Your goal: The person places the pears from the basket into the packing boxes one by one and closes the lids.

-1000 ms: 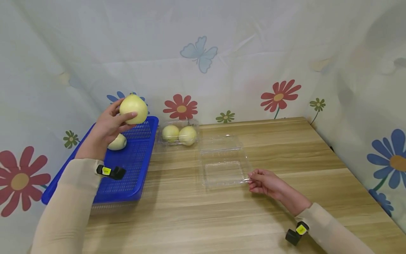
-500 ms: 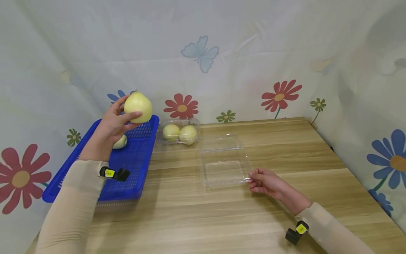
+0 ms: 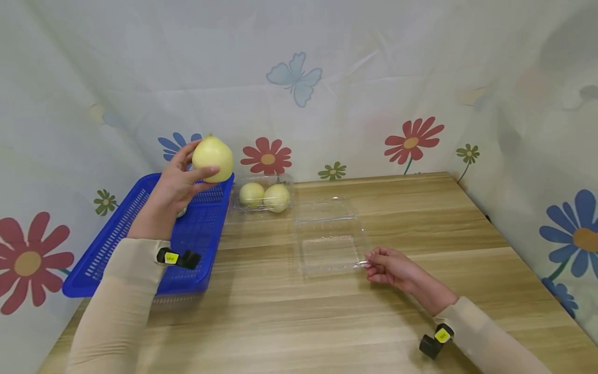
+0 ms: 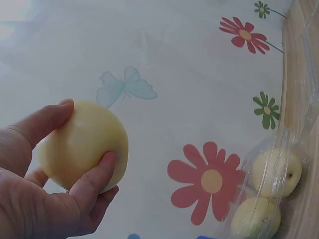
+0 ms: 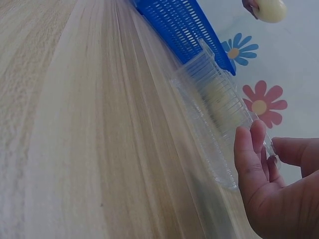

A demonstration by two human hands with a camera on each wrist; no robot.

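Note:
My left hand (image 3: 179,179) grips a round pale-yellow pear (image 3: 213,160), stem up, raised above the far end of the blue basket (image 3: 196,249). In the left wrist view the thumb and fingers wrap around the pear (image 4: 84,144). My right hand (image 3: 392,267) pinches the near right corner of a clear plastic clamshell box (image 3: 329,252), which lies with its lid open on the table. The right wrist view shows thumb and fingertips meeting at the rim of the box (image 5: 214,114). Another pear (image 3: 182,212) in the basket is mostly hidden behind my left wrist.
A second clear box (image 3: 238,200) with two pears (image 3: 276,198) stands at the back, between basket and open box. The wooden table (image 3: 289,322) ends at a wall cloth (image 3: 345,130) printed with flowers and a butterfly.
My left hand has carried the pear a short way to the right, its forearm now covering more of the pear in the basket. The right hand and open box have stayed put.

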